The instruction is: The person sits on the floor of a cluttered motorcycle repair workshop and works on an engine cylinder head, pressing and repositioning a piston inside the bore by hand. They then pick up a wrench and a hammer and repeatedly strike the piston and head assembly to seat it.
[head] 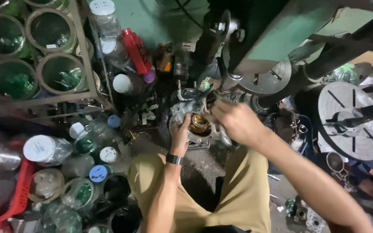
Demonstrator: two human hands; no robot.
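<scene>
Grey metal carburettor body [194,118] on floor below drill press column [208,41]. Left hand [180,137] clasps its rim; right hand [234,122] pinches part on top, grip pressed together. Risk: oily casting slips, small part drops among jars [48,149].

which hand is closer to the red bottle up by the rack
Left. The left hand grips the near-left side of the metal engine part, below and right of the red bottle. The right hand is on the part's far side, farther right.
</scene>
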